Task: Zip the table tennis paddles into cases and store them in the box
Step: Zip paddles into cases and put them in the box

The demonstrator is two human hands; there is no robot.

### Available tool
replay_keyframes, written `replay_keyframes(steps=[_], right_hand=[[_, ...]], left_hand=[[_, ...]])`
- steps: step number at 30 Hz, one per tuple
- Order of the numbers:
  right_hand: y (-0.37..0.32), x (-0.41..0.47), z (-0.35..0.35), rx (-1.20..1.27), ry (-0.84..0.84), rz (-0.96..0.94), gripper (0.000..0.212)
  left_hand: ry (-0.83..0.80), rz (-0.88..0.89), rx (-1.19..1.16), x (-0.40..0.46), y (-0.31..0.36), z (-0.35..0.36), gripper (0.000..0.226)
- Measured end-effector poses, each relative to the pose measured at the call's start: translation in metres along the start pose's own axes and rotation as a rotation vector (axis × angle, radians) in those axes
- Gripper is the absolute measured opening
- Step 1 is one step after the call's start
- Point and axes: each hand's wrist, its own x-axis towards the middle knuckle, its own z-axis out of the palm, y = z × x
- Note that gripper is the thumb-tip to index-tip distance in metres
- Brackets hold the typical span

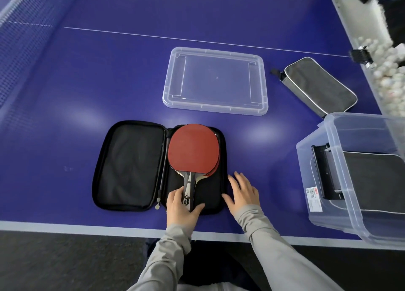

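Note:
A black case lies unzipped and spread flat near the front edge of the blue table. A red paddle lies in its right half, on top of a second paddle whose edge shows beneath. My left hand grips the top paddle's handle. My right hand rests flat with spread fingers beside the case's right edge. A grey zipped case lies at the right rear. The clear box at the right holds another dark case.
The clear box lid lies flat behind the open case. A tray of white balls runs along the right edge. The net stands at the far left. The table's front edge is just below the case.

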Motion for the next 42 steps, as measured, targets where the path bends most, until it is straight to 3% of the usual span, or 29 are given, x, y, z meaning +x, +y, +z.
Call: replay_keyframes(steps=[6,15,19,21,25,29,32,39,42], right_hand=[[-0.001,-0.002,0.001,0.006,-0.001,0.003,0.059],[0.0,-0.001,0.001,0.004,-0.012,0.003,0.059],[0.0,-0.001,0.001,0.019,-0.015,0.005,0.059],[0.0,-0.001,0.001,0.017,-0.014,0.004,0.059],[0.001,-0.001,0.002,0.033,-0.012,0.006,0.059],[0.004,0.0,0.003,0.016,-0.02,-0.004,0.059],[0.005,-0.003,0.004,-0.001,-0.02,-0.001,0.06],[0.001,-0.003,0.004,0.01,-0.027,0.037,0.059],[-0.002,-0.003,0.002,-0.012,-0.033,0.054,0.059]], left_hand=[[-0.157,0.109,0.015,0.004,-0.011,-0.021,0.07],[-0.16,0.164,0.007,0.007,-0.014,-0.018,0.066],[-0.196,0.179,0.011,0.008,-0.016,-0.028,0.077],[-0.169,0.202,0.022,0.009,-0.019,-0.04,0.081],[0.044,0.269,0.096,0.019,-0.034,-0.079,0.074],[0.19,0.155,0.211,0.045,-0.057,-0.122,0.075],[0.292,-0.037,0.284,0.068,-0.071,-0.15,0.074],[0.289,-0.296,0.235,0.1,-0.077,-0.175,0.079],[0.233,-0.334,0.142,0.105,-0.081,-0.181,0.068]])
